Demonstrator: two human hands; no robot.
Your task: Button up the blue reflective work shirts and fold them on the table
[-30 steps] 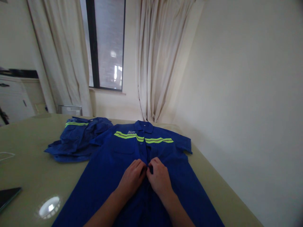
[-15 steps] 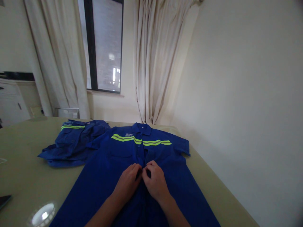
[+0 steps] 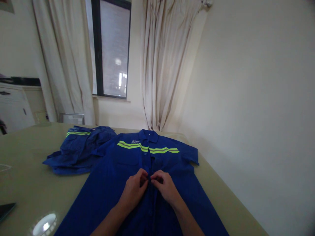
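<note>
A dark blue short-sleeved work shirt (image 3: 128,157) with a yellow-green reflective stripe across the chest lies spread on the table, collar pointing away from me. My left hand (image 3: 135,186) pinches the left edge of its front opening below the chest. Close beside it, my right hand (image 3: 166,186) pinches the other front edge, with a small gap between the fingertips. One button shows above my hands on the placket. Whatever lies right between my fingertips is too small to make out.
A crumpled blue garment (image 3: 81,150) with the same stripe lies left of the shirt on the greenish table (image 3: 27,183). A dark flat object (image 3: 7,209) sits at the left edge. The wall (image 3: 256,114) runs along the right side; curtains (image 3: 161,65) hang behind.
My fingertips have drawn slightly apart along the shirt's front, still pinching it. The view has shifted a little; the garments lie as before.
</note>
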